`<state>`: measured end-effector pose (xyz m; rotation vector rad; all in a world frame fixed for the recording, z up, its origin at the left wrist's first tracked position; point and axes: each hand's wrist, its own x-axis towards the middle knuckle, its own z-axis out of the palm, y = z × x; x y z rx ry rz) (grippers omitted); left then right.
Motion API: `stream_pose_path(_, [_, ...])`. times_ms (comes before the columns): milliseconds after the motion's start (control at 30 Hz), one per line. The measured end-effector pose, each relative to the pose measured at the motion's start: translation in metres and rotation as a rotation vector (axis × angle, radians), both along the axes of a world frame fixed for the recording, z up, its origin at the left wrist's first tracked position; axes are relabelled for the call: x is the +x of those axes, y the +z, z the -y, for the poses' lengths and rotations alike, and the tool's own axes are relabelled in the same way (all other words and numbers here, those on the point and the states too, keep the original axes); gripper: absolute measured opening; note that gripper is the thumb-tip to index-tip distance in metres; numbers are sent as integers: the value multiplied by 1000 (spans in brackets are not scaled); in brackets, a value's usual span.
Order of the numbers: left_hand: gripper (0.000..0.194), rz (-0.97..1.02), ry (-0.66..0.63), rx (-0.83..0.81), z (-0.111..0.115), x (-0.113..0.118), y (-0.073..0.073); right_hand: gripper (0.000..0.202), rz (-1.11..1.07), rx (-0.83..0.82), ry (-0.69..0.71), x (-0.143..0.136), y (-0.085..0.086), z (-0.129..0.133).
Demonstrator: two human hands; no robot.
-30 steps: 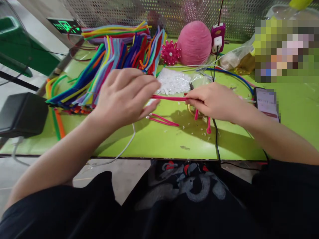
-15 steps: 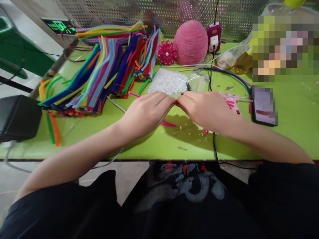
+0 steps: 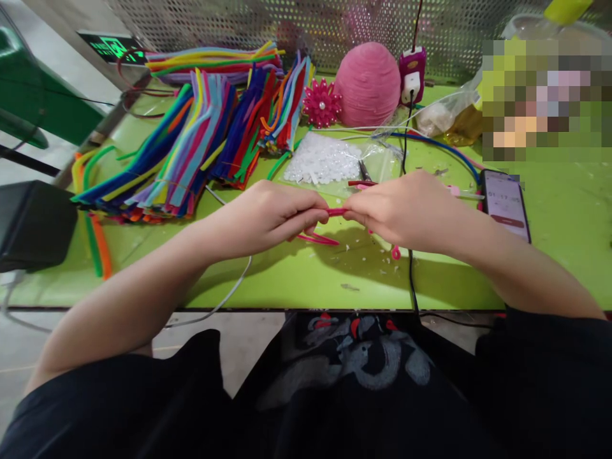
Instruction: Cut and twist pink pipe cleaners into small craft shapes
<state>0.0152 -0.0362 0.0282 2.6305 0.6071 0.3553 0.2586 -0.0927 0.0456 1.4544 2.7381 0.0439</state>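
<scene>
A short stretch of pink pipe cleaner (image 3: 336, 211) shows between my two hands, above the green table (image 3: 296, 287). My left hand (image 3: 282, 217) pinches its left end, and my right hand (image 3: 396, 207) pinches the right end. The fingertips are a small gap apart. Below my left fingers lies a bent pink piece (image 3: 319, 240) on the table. A small pink loop (image 3: 396, 252) rests under my right hand. Just beyond the hands are a bag of white beads (image 3: 321, 158) and pliers with a red handle (image 3: 359, 183).
Bundles of coloured pipe cleaners (image 3: 191, 146) fill the back left. Behind stand a pink flower (image 3: 322, 103), a pink ball (image 3: 368, 84) and a purple device (image 3: 412, 73). A phone (image 3: 505, 204) lies right; a black box (image 3: 36, 223) sits left. A black cable (image 3: 411, 274) crosses the front edge.
Both hands have come slightly nearer to me and apart, so the pink stretch between them now shows. The pliers' red handle is more visible.
</scene>
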Motion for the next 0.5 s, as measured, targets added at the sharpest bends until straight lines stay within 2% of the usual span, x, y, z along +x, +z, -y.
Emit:
stream_pose_path(233, [30,-37,-17,-5,-17,-7,2,35,-8,-80,-54,4,8,-6])
stream_pose_path(400, [30,15,55,-69,-31,-17,-3,33,-33,-40,-118,8,11,-9])
stream_pose_path(500, [31,46,27,-80,-38,-21,-5,32,-37,-20,-132,11,11,-10])
